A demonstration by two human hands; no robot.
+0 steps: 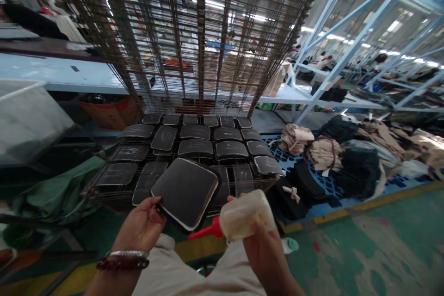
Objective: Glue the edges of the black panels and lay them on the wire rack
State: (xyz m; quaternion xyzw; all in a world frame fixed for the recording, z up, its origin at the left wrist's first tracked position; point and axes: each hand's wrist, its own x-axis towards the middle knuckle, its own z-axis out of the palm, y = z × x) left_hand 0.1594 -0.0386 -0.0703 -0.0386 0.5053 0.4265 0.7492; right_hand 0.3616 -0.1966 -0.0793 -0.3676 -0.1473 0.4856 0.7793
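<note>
My left hand (pixel 141 227) grips a flat black leather panel (pixel 185 190) with rounded corners by its near left edge, holding it tilted above my lap. My right hand (pixel 258 236) is closed around a translucent squeeze bottle (pixel 244 215). The bottle's red nozzle (pixel 205 231) points left toward the panel's near edge, close beneath it. Just beyond the panel, a wire rack shelf (pixel 104 192) carries several similar black panels (pixel 196 147) laid in rows.
Tall stacked wire racks (pixel 197 32) rise behind the shelf. Right of the rack, a blue pallet (pixel 322 180) holds piles of tan and black material (pixel 326 152). A green cloth (pixel 58 189) lies at the left. Pale blue shelving frames (pixel 347 51) stand at the far right.
</note>
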